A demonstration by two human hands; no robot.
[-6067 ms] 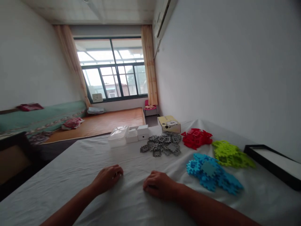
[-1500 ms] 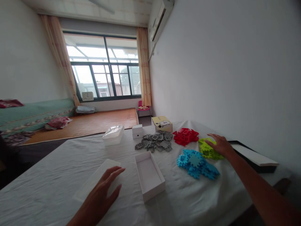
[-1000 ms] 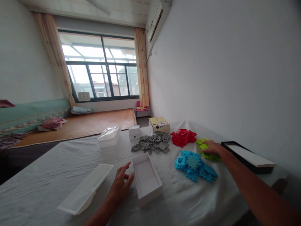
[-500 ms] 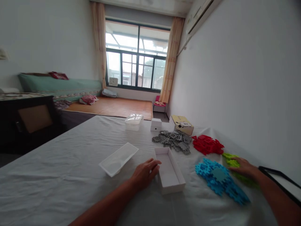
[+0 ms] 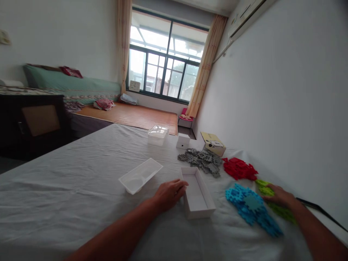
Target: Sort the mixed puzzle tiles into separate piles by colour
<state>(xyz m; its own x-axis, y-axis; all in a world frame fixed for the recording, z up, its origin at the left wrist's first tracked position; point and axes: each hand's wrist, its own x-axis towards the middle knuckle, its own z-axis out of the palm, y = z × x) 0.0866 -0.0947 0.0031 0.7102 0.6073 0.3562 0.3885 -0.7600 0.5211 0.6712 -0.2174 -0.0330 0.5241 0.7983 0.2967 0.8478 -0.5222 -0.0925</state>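
My left hand (image 5: 170, 195) is at the left wall of a shallow white box (image 5: 196, 194), its bent fingers closed on the rim. Nothing lies inside the box. On the right, my right hand (image 5: 280, 196) is closed over a pile of lime-green interlocking toy pieces (image 5: 264, 187); its fingertips are partly hidden among them. Blue interlocking pieces (image 5: 252, 204) lie just left of that hand. Behind them are a red pile (image 5: 239, 169) and a grey pile (image 5: 201, 159) of similar gear-edged pieces.
A translucent plastic tray (image 5: 141, 175) lies left of the white box. Farther back stand a clear container (image 5: 158, 136), a small white box (image 5: 183, 141) and a yellow carton (image 5: 213, 143). A dark-edged flat object (image 5: 322, 210) lies by the right forearm. White cloth (image 5: 67, 192) covers the table.
The view has tilted and shifted slightly. My left hand stays at the white box's wall, and my right hand stays at the lime-green pieces.
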